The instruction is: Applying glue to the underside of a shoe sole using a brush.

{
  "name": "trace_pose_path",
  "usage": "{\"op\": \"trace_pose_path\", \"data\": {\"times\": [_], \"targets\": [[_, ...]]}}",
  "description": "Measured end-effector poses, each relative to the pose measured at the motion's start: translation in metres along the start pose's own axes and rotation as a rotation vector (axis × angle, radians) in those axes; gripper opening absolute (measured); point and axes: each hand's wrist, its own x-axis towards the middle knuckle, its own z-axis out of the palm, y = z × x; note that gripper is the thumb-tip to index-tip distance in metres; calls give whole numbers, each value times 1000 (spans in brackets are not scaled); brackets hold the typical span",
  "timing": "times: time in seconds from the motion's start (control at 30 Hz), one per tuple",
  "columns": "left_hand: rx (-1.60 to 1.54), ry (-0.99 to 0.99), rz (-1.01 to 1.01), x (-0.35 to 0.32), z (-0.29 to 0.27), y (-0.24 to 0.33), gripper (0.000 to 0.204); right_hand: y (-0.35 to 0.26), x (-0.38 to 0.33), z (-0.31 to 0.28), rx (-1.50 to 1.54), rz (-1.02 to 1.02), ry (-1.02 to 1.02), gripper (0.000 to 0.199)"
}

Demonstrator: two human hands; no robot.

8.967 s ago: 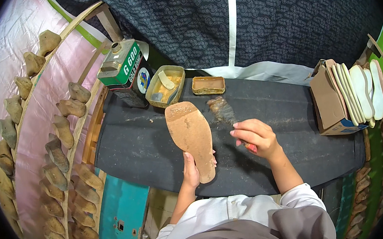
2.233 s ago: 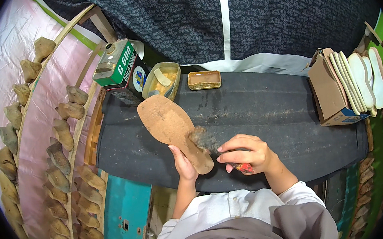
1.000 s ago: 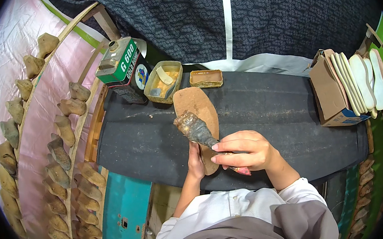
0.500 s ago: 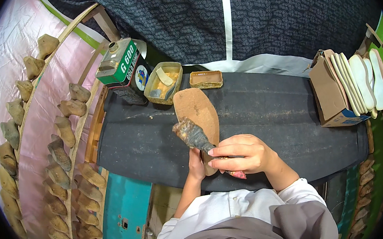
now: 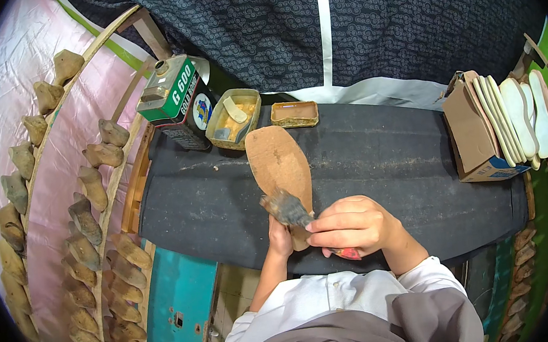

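**Right grip clamped on glue brush, left grip clamped on insole**

Right: fingers and thumb pinched together on the brush handle, red end poking out below the hand. The brownish-grey head points up-left, crossing the insole's narrower half, tip about at its left edge. Can't tell if bristles touch.

Left: closed on the insole's narrow end from the left side, partly hidden behind brush and insole. Insole is tan, wide end pointing away from the person, held over the near half of the black-covered surface.

Far side of surface, left to right: green-and-black metal can, yellowish tub with a pale scraper in it, small rectangular dish with brownish contents. Can and tub sit close together; dish just right of the tub, beyond the insole's wide end.

Right end: cardboard box packed with whitish insoles, standing on edge and leaning.

Left of surface: wooden shoe lasts lined up on racks.
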Motion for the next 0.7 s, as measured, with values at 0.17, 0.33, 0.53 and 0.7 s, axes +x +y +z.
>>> {"op": "trace_pose_path", "data": {"times": [0.17, 0.33, 0.53, 0.7], "targets": [[-2, -48, 58, 3, -3, 6, 44, -5, 0, -10, 97, 53, 64, 26], [-23, -113, 50, -1, 27, 35, 50, 7, 7, -6, -108, 50, 116, 26], [-45, 19, 111, 6, 5, 24, 44, 5, -6, -4, 19, 78, 6, 32], [-34, 80, 88, 9, -9, 17, 45, 1, -3, -10, 122, 110, -72, 30]]}}
